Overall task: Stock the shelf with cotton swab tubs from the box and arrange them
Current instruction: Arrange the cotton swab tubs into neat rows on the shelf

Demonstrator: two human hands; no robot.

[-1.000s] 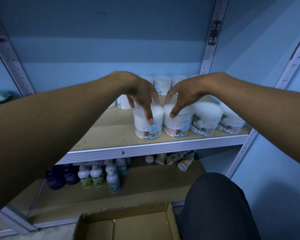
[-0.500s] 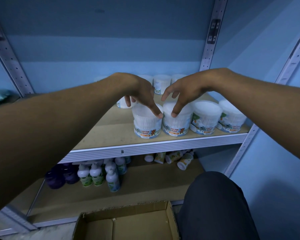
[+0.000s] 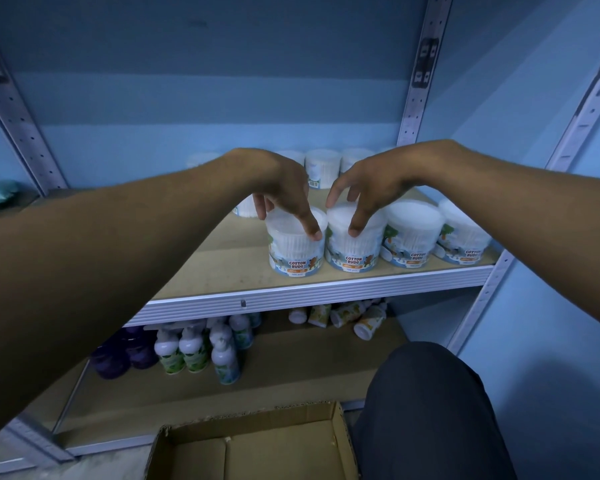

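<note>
Several white cotton bud tubs stand on the wooden shelf. The front row holds the left tub, the second tub, a third tub and a right-end tub. My left hand grips the left tub's lid from above, thumb behind and forefinger at the front. My right hand grips the second tub's lid the same way. Both labels face me. More tubs stand at the back, partly hidden by my hands.
An open cardboard box lies below on the floor, its visible part bare. The lower shelf holds upright bottles and tipped-over bottles. My knee is at lower right. Metal uprights frame the shelf.
Both hands have turned their tubs on the shelf: the left tub's barcode side has swung away and its "Cotton Buds" label now faces front. The tubs stand closer together.
</note>
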